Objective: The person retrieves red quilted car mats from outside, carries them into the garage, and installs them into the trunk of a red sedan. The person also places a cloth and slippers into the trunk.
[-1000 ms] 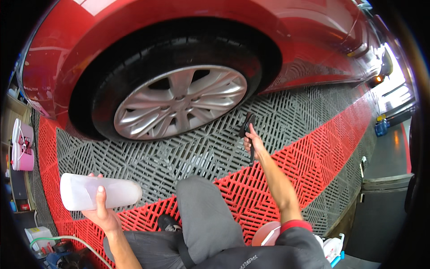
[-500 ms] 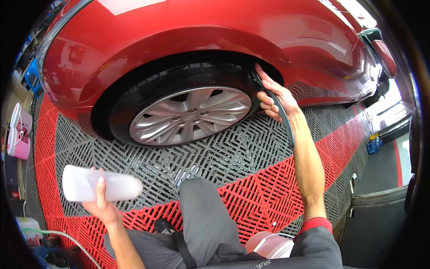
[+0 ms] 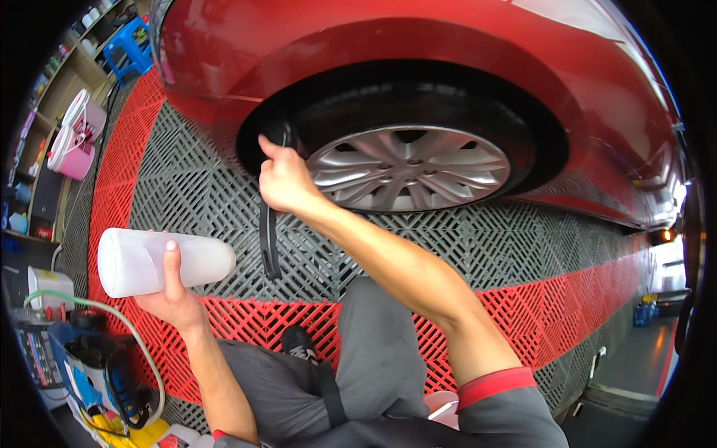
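Note:
My left hand (image 3: 179, 302) is wrapped round a frosted, translucent white bottle (image 3: 128, 261), tilted nearly flat with its narrow end to the right. My right hand (image 3: 288, 179) grips a black long-handled brush (image 3: 269, 243). Its dark head is at the left side of the black tyre (image 3: 403, 104), though bristles and exact contact are hard to make out. The brush's curved handle hangs below my fist. The silver wheel rim (image 3: 407, 170) lies just right of my right hand, under the arch of a red car (image 3: 448, 37).
Grey and red grid tiles (image 3: 515, 246) cover the floor. Pink-and-white buckets (image 3: 73, 149), a blue stool (image 3: 128, 48) and shelves line the left. A blue-and-yellow machine (image 3: 104, 373) with a pale hose (image 3: 142, 340) stands lower left. Another pink bucket (image 3: 442, 409) is beside my leg.
My right hand has carried the brush from the tyre's right side across to its left side. The view has shifted rightward in the picture; the left hand still holds the bottle.

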